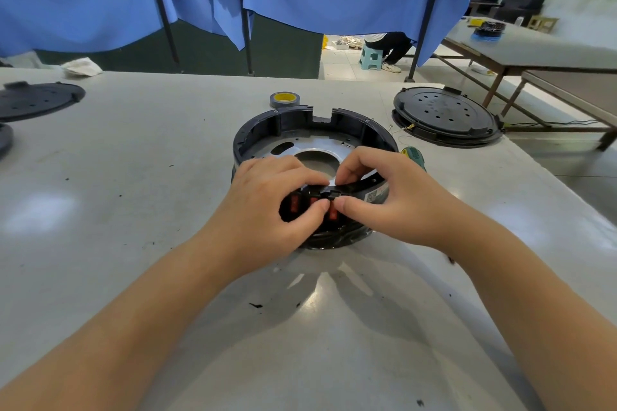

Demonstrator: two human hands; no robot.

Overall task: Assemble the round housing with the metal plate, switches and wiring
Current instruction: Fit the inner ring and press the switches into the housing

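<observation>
Left hand: fingers curled over near wall of round housing, thumb pinching black switch block with red rockers against wall. Right hand: fingers hooked over rim, thumb pressing same block from right. Housing on grey table, metal plate seated inside; wiring hidden under hands. Risks, as judged: uneven thumb pressure, block cocked in cut-out, clips unlatched; wires possibly trapped behind block; housing liable to slide toward green-handled screwdriver just beside right rim.
</observation>
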